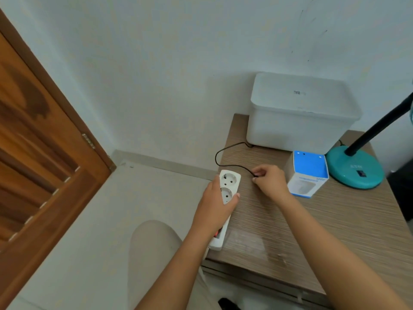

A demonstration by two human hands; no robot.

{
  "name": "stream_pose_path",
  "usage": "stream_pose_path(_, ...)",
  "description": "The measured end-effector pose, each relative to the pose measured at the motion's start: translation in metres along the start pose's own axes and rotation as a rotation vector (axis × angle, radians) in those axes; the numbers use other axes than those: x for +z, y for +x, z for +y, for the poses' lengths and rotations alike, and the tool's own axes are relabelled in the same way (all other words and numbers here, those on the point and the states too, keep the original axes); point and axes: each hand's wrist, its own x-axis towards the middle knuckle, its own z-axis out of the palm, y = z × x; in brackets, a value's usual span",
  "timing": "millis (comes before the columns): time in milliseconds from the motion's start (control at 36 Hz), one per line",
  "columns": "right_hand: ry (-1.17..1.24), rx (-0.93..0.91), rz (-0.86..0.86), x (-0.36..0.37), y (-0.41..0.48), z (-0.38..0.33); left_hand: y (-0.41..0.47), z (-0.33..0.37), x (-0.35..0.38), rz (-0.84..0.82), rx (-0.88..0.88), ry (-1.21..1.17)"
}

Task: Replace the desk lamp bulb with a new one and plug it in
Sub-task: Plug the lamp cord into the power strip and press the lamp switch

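A white power strip point(229, 182) lies along the left edge of the wooden desk point(312, 231). My left hand point(216, 201) grips the strip around its middle. Just to the right, my right hand point(269, 179) is closed on the end of the lamp's black cord point(225, 164); the plug itself is hidden in my fingers. The cord loops back behind the white bin. The teal desk lamp point(355, 167) stands at the right, its black neck rising out of view. A blue and white bulb box point(309, 173) sits between my right hand and the lamp base.
A white plastic bin point(301, 113) stands at the back of the desk against the wall. A brown wooden door point(40, 153) is at the left. The pale floor point(138, 198) lies beside the desk, with my knee below.
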Motion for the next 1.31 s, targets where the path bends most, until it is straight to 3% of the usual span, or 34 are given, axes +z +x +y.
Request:
stream_pose_path(139, 0.133, 0.014, -0.058, -0.007, -0.011, -0.001, 0.000, 0.000, 0.001, 0.005, 0.001, 0.022)
stream_pose_path(361, 0.483, -0.131, -0.016, -0.014, -0.024, -0.022, 0.000, -0.002, 0.001, 0.010, 0.017, 0.007)
stream_pose_path(583, 0.601, -0.257, -0.023, 0.006, -0.024, -0.037, -0.001, -0.001, 0.002, 0.021, 0.038, -0.019)
stream_pose_path(1306, 0.569, -0.391, -0.305, 0.018, -0.010, -0.026, 0.001, -0.004, 0.003, 0.032, 0.045, -0.027)
